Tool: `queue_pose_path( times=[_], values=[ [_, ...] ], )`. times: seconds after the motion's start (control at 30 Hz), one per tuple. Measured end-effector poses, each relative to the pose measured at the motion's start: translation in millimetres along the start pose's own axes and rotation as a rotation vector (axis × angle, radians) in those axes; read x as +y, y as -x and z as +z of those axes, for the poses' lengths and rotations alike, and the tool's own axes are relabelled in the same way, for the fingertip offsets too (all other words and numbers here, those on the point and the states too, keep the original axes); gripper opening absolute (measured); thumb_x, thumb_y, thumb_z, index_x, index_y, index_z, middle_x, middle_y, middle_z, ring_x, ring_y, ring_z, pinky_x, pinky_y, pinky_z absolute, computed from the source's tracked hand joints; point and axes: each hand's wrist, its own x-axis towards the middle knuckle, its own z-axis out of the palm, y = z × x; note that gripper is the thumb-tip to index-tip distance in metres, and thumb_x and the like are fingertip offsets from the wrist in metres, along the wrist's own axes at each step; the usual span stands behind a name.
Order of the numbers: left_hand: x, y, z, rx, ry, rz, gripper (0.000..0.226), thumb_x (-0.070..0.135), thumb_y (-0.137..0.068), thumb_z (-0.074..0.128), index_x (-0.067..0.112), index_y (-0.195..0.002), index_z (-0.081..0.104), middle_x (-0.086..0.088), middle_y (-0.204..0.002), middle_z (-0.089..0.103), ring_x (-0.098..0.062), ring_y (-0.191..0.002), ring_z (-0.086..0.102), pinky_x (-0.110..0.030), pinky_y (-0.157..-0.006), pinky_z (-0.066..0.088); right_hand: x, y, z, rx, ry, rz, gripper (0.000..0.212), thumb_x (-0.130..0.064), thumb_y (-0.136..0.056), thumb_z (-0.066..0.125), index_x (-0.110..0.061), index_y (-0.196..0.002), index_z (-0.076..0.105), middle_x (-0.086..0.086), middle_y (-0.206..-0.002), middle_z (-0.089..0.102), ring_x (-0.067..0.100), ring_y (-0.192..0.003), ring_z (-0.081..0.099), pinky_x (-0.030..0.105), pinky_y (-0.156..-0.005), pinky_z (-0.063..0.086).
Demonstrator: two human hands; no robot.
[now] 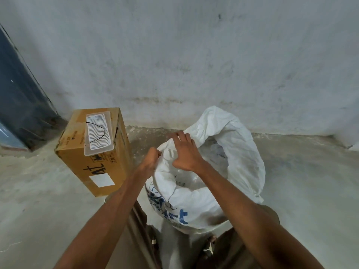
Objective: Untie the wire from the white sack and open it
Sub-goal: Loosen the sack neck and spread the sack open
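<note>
The white sack with blue print stands on the floor between my legs, its mouth spread wide. My left hand pinches the sack's left rim. My right hand rests on the same rim just to the right, fingers spread over the fabric and gripping it. A thin black wire, bent in a U, lies on a white tray on top of the cardboard box, apart from the sack.
A brown cardboard box stands on the concrete floor left of the sack. A grey wall runs behind both. A dark blue door frame leans at the far left.
</note>
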Motion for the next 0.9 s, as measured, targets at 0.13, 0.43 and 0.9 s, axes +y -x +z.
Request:
queue_pose_path(
  times=[0.13,0.43,0.9],
  values=[
    [-1.9,-10.5,-13.0,-0.063,0.051,-0.064,0.044,0.038,-0.090,0.042,0.005,-0.090,0.071,-0.017,-0.089,0.073,-0.029,-0.077,0.065,-0.032,-0.070,0.050,8.1,-3.5,9.1,-0.200,0.553,-0.187,0.101,-0.030,-0.066,0.085,-0.021,-0.151,0.031,0.006,-0.156,0.033,0.035,-0.147,0.023,0.056,-0.121,0.014],
    [23.9,10.0,-14.6,-0.038,-0.679,0.264,0.055,0.057,-0.091,0.055,0.013,-0.123,0.065,-0.016,-0.127,0.062,-0.032,-0.111,0.061,-0.037,-0.087,0.048,9.7,-27.6,11.3,-0.273,0.255,-0.044,0.028,-0.020,-0.089,0.061,-0.015,-0.116,0.066,0.014,-0.109,0.068,0.032,-0.102,0.066,0.037,-0.079,0.047],
    [17.1,-10.3,-8.5,-0.177,-0.611,0.196,0.021,0.008,-0.061,0.077,0.019,-0.077,0.069,0.004,-0.083,0.067,-0.013,-0.073,0.060,-0.025,-0.064,0.049,15.9,-55.6,-16.1,-0.419,0.406,-0.241,0.078,-0.018,-0.057,0.084,-0.018,-0.130,0.055,0.008,-0.127,0.060,0.029,-0.116,0.058,0.041,-0.102,0.044]
  ],
)
